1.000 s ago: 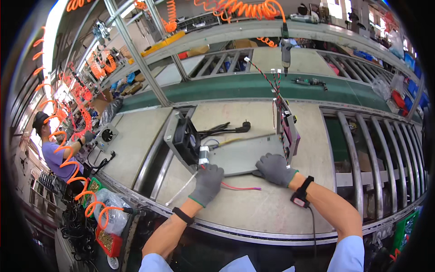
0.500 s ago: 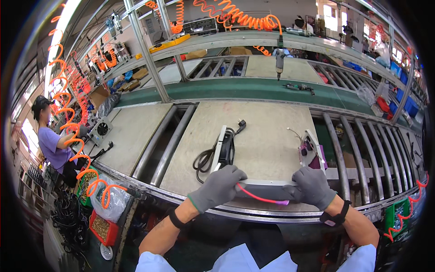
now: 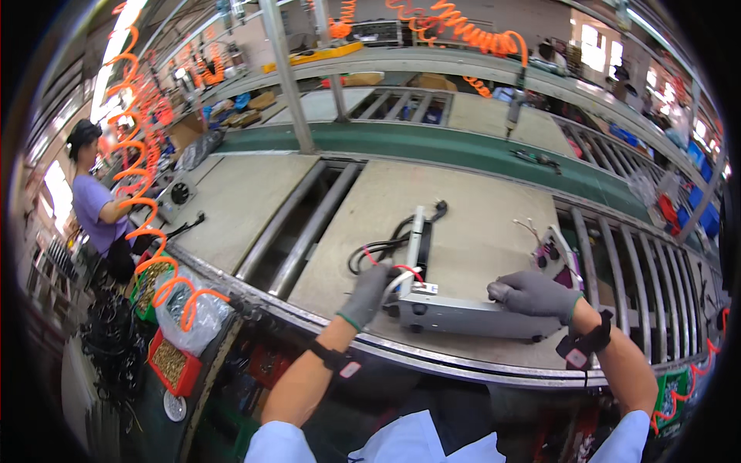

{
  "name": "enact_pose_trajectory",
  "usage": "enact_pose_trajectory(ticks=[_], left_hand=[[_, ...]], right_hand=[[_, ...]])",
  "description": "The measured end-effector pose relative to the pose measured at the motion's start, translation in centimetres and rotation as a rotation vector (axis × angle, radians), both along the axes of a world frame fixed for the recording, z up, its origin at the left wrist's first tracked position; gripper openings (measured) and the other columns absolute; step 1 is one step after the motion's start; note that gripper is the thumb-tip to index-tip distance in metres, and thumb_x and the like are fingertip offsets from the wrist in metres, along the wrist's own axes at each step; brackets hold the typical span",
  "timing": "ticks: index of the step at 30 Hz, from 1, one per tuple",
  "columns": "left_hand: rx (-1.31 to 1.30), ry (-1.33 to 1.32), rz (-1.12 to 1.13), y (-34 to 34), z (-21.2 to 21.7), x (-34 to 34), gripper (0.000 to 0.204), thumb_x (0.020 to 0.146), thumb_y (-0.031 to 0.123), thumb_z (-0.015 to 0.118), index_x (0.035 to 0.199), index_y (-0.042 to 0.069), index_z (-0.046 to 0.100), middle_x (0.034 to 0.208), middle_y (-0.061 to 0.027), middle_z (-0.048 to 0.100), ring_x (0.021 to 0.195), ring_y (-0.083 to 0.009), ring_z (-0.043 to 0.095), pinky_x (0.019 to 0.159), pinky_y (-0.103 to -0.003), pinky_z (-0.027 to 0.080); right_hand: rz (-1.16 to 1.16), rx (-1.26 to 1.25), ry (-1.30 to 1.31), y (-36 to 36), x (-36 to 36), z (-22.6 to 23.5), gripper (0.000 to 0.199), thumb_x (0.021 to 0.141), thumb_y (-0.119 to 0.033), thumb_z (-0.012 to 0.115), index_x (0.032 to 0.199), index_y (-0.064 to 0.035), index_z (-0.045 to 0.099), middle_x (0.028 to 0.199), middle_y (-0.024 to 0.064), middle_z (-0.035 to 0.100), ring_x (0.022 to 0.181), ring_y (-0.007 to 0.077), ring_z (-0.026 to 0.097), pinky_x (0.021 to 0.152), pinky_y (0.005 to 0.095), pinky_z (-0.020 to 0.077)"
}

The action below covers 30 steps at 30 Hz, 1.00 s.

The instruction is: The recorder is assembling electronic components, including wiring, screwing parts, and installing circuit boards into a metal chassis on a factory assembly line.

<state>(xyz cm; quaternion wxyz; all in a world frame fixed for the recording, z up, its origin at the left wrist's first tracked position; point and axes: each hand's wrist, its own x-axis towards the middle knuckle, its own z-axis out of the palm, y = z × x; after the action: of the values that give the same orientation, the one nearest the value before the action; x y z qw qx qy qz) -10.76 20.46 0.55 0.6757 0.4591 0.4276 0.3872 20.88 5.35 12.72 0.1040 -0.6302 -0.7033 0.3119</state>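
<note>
A grey metal chassis (image 3: 471, 320) rests on a pale board, its long front panel facing me and a narrow side piece (image 3: 417, 239) upright at its left. At its right end is a bracket with purple parts (image 3: 557, 261). My gloved left hand (image 3: 369, 295) is closed on red and white wires (image 3: 400, 276) at the front left corner. Over the front panel's upper edge lies my gloved right hand (image 3: 534, 295), fingers curled together; what they hold, if anything, is hidden. A black power cord (image 3: 380, 248) with a plug loops beside the left side piece.
Metal rollers (image 3: 610, 270) flank the board. Beyond runs a green belt (image 3: 401, 147), with a hanging screwdriver (image 3: 513, 116) above it. Red (image 3: 174, 364) and green bins of small parts stand left, near a coiled orange hose (image 3: 158, 262). A co-worker (image 3: 96, 201) stands far left.
My left hand has moved off the panel's edge to wires at the corner. The front panel now shows its broad face, and the red wire sits at the left corner. The view has shifted.
</note>
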Motion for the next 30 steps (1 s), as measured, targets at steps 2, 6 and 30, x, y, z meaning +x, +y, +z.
enact_pose_trajectory(ticks=[2, 6, 30], left_hand=[[-0.101, -0.064, -0.056, 0.6, -2.0, 0.1, 0.036, 0.100, 0.035, 0.057, 0.102, 0.003, 0.073, 0.089, -0.0075, 0.072, 0.078, -0.0163, 0.066, 0.068, -0.034, 0.053], [-0.168, 0.120, -0.087, 1.6, -3.2, -1.1, 0.043, 0.108, 0.040, 0.050, 0.117, 0.004, 0.072, 0.101, -0.0072, 0.073, 0.085, -0.0165, 0.068, 0.079, -0.033, 0.055], [0.767, 0.480, 0.431, -11.6, -0.7, -11.1, 0.035, 0.094, 0.015, 0.071, 0.126, 0.002, 0.068, 0.120, -0.0179, 0.071, 0.102, -0.0267, 0.073, 0.086, -0.039, 0.060]], right_hand=[[0.119, -0.198, 0.125, 4.1, -1.0, -1.7, 0.075, 0.108, -0.063, 0.039, 0.099, 0.0043, 0.071, 0.088, 0.0206, 0.072, 0.088, 0.0346, 0.068, 0.087, 0.0472, 0.0506], [0.378, -0.432, -0.089, 9.7, -1.6, -8.3, 0.081, 0.109, -0.065, 0.033, 0.134, 0.0041, 0.065, 0.128, 0.0218, 0.071, 0.115, 0.0289, 0.064, 0.105, 0.0396, 0.0472], [0.146, 1.013, -0.507, 0.4, -9.1, -6.9, 0.059, 0.077, -0.025, 0.083, 0.126, -0.0034, 0.058, 0.088, 0.0122, 0.060, 0.076, 0.0341, 0.061, 0.064, 0.0459, 0.0472]])
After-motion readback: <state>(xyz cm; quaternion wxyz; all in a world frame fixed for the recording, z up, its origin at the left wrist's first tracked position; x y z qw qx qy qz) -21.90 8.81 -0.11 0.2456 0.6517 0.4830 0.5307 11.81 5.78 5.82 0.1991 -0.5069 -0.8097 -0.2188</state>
